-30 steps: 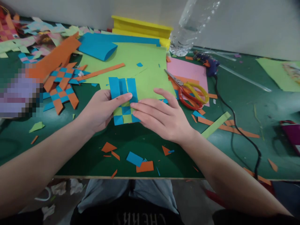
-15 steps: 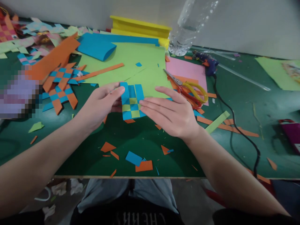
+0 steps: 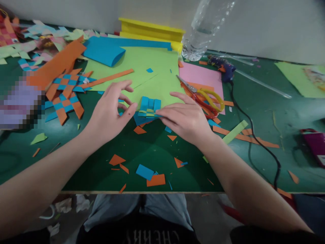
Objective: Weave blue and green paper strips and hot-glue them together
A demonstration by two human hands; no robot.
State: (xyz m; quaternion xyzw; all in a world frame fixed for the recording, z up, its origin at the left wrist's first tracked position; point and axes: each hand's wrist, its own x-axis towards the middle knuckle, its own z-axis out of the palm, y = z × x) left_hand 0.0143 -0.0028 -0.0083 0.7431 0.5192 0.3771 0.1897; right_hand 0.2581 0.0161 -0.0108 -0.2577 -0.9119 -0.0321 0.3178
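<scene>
A small piece of woven paper (image 3: 149, 107), blue strips crossed with light green in a checker pattern, is pinched at its right edge by my right hand (image 3: 186, 117). The piece is tilted, so its woven face looks foreshortened. My left hand (image 3: 111, 108) is just left of it, fingers curved and apart, holding nothing. Under and behind the piece lies a large light green sheet (image 3: 152, 61). Scissors (image 3: 203, 95) with yellow and red handles rest just beyond my right hand.
Woven orange and blue paper pieces (image 3: 66, 88) lie at left beside a blurred-out object (image 3: 17, 101). A clear bottle (image 3: 203, 30) and yellow folded paper (image 3: 152, 30) stand at the back. A glue gun (image 3: 225, 69) trails a black cord (image 3: 254, 130) on the right. Scraps (image 3: 144, 171) dot the front.
My left hand has let go of the woven paper and opened to its left. The piece has tilted flatter and stays in my right hand.
</scene>
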